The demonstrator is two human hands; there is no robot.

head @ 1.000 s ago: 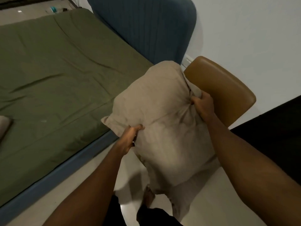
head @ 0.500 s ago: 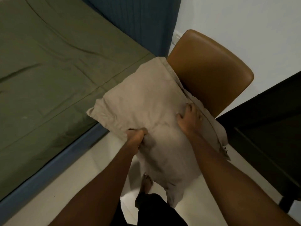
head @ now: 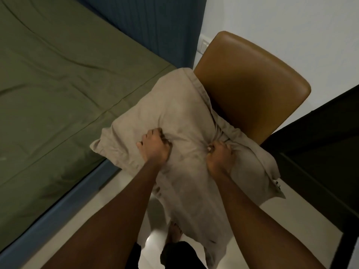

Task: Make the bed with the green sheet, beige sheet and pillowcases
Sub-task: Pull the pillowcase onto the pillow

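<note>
Background: green sheet [head: 58, 94] at 9 o'clock, brown chair [head: 252, 90] at 1 o'clock. Centre: beige pillowcase [head: 174, 111] rests against the chair; left hand [head: 155, 148] and right hand [head: 221, 159] each clench its fabric, bulk extending toward 12 o'clock.

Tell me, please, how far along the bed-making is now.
Done: the green sheet lies spread over the bed. In hand: the left hand and right hand grip the stuffed beige pillowcase by the brown chair. Left: the case's loose end hangs limp, no pillow lies on the visible bed, and no beige sheet shows.
</note>
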